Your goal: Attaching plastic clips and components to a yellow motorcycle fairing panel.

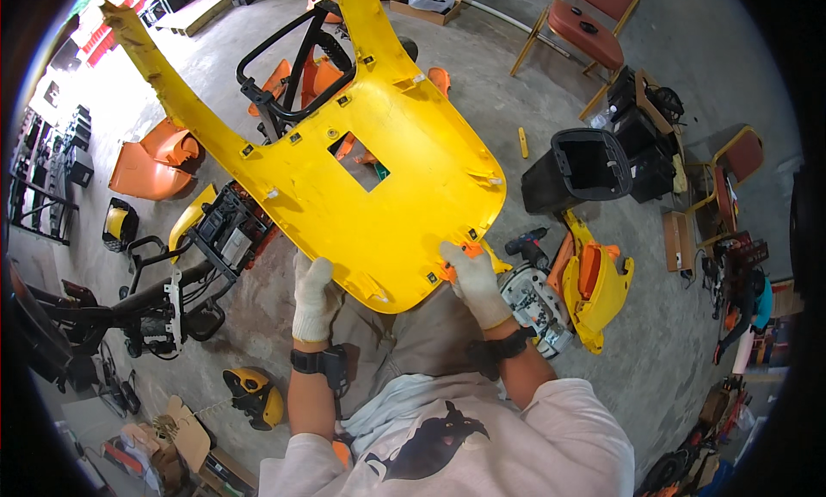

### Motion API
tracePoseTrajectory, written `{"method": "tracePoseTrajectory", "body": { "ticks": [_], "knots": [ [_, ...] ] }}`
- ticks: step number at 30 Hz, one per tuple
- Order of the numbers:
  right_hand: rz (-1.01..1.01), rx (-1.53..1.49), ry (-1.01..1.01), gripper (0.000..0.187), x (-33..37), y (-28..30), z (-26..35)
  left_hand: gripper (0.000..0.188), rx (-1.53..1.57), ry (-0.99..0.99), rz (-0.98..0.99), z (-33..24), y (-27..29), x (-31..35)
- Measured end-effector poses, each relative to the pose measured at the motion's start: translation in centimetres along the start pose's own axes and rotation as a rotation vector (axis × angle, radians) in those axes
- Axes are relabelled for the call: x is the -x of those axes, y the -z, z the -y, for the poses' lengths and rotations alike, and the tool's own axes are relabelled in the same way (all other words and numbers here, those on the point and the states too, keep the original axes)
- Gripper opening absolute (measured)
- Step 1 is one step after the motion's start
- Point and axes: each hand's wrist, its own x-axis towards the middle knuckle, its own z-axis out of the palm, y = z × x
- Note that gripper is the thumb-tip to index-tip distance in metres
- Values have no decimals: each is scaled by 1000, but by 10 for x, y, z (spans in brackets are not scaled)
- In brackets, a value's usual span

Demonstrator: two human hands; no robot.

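A large yellow plastic body panel [413, 196] is held up in front of me. It has a rectangular cut-out, two long arms reaching away, and small clips along its edges. My left hand [315, 297], in a white knit glove, grips its near left edge, with the fingers mostly hidden behind it. My right hand [476, 282], gloved too, is closed on the near right edge, the thumb lying on top. Orange patches show at the fingers of the right glove; I cannot tell whether they are glove tips or a plastic part.
Left stands a black-framed machine [228, 234]. Beyond the panel is a black tube frame [297, 67]. An orange shell [155, 161] lies far left. To the right are a black bin [576, 174], a cordless drill [528, 244], yellow-orange covers [598, 290] and a red chair [589, 28].
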Motion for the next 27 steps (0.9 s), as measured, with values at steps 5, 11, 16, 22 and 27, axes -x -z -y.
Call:
{"method": "tracePoseTrajectory", "body": {
  "ticks": [5, 11, 16, 22, 27],
  "knots": [
    [-41, 0, 7, 17, -4, 10, 1, 90, 12, 30, 5, -2, -8, -4],
    [16, -118, -57, 28, 11, 4, 25, 86, 72, 3, 8, -2, -15, -7],
    [61, -124, -111, 29, 17, -1, 31, 84, 110, 8, 14, -6, -16, -4],
    [112, -157, -47, 29, 15, 6, 16, 84, 111, 32, 29, -7, -18, -3],
    [95, -99, -184, 39, 14, 20, 4, 81, 146, 25, 63, -10, -13, -3]
  ]
}}
